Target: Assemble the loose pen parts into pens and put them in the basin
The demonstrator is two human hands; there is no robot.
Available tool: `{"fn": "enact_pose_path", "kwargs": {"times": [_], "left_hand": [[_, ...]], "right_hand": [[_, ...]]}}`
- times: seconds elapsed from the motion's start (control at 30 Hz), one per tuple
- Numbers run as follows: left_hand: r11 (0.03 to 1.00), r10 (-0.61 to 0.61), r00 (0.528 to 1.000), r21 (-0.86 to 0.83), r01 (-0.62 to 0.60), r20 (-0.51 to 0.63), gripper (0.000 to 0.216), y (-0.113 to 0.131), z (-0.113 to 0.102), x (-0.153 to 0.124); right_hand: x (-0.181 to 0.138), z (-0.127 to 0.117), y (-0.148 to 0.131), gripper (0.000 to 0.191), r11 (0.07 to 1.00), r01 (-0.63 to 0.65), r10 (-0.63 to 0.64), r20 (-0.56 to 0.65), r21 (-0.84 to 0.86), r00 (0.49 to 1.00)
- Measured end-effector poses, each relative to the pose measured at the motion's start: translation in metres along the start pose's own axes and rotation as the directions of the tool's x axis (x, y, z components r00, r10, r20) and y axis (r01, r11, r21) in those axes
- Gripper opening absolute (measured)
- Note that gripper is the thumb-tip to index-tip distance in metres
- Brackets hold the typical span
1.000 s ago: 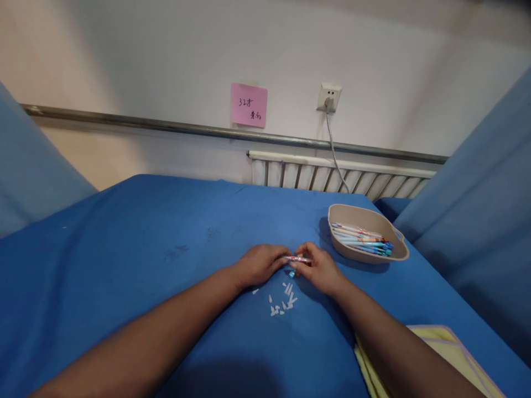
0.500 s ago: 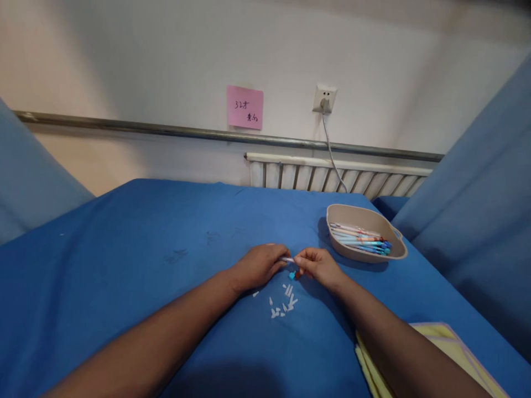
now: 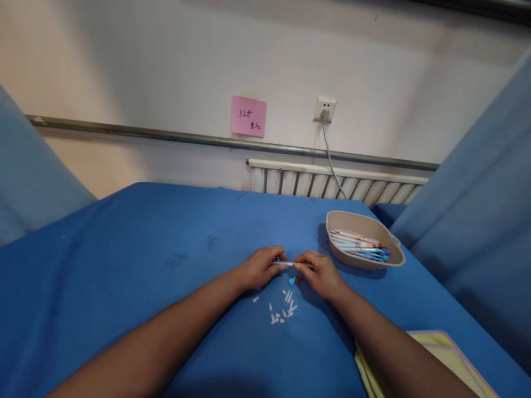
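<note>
Both hands rest on the blue cloth of the table (image 3: 124, 287) and meet over a thin pen (image 3: 287, 264). My left hand (image 3: 260, 267) pinches its left end, fingers closed. My right hand (image 3: 319, 272) grips the other end, fingers curled around it. A small blue cap (image 3: 292, 281) lies just under the pen, beside a tiny orange bit. Several small white plastic pieces (image 3: 282, 309) are scattered on the cloth right below my hands.
A beige tray (image 3: 392, 261) with several pens stands to the right of my right hand. A yellow cloth (image 3: 448, 354) lies at the lower right. Behind the table are a radiator (image 3: 332, 182), a wall socket with a cable and a pink note (image 3: 248, 116).
The hands have drawn slightly apart along the pen, so a bare thin white length now shows between them. The view has shifted a little.
</note>
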State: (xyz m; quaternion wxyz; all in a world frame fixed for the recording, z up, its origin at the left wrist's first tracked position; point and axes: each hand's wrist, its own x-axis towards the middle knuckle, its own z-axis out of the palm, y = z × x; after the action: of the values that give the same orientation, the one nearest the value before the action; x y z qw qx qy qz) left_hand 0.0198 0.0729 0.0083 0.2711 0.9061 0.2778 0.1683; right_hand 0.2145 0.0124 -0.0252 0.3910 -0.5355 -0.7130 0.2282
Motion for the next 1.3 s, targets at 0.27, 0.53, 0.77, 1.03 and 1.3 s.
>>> {"fn": "enact_pose_path", "kwargs": {"times": [0.27, 0.53, 0.77, 1.03, 1.3], "left_hand": [[0.996, -0.037, 0.999, -0.076, 0.038, 0.020, 0.011, -0.006, 0.001, 0.004], [1.000, -0.016, 1.000, -0.007, 0.017, 0.020, 0.013, 0.001, -0.004, 0.001], [1.000, -0.007, 1.000, 0.025, 0.007, -0.005, 0.013, 0.001, -0.004, 0.000], [0.996, -0.055, 0.998, -0.065, 0.053, -0.031, 0.016, 0.003, 0.002, 0.000], [0.990, 0.089, 0.996, 0.114, -0.086, -0.017, 0.017, 0.013, -0.001, -0.005]], "right_hand": [[0.001, 0.004, 0.003, 0.015, 0.998, -0.013, 0.013, 0.002, 0.054, 1.000], [0.004, 0.001, -0.002, 0.020, 0.999, -0.050, 0.050, 0.057, 0.003, 0.997], [0.001, 0.005, -0.004, 0.023, 0.991, -0.131, 0.128, 0.086, 0.028, 0.988], [-0.003, -0.001, -0.014, 0.013, 0.963, 0.079, -0.062, 0.073, -0.256, 0.995], [-0.001, 0.008, 0.003, 0.026, 0.954, -0.190, 0.136, 0.230, 0.232, 0.964]]}}
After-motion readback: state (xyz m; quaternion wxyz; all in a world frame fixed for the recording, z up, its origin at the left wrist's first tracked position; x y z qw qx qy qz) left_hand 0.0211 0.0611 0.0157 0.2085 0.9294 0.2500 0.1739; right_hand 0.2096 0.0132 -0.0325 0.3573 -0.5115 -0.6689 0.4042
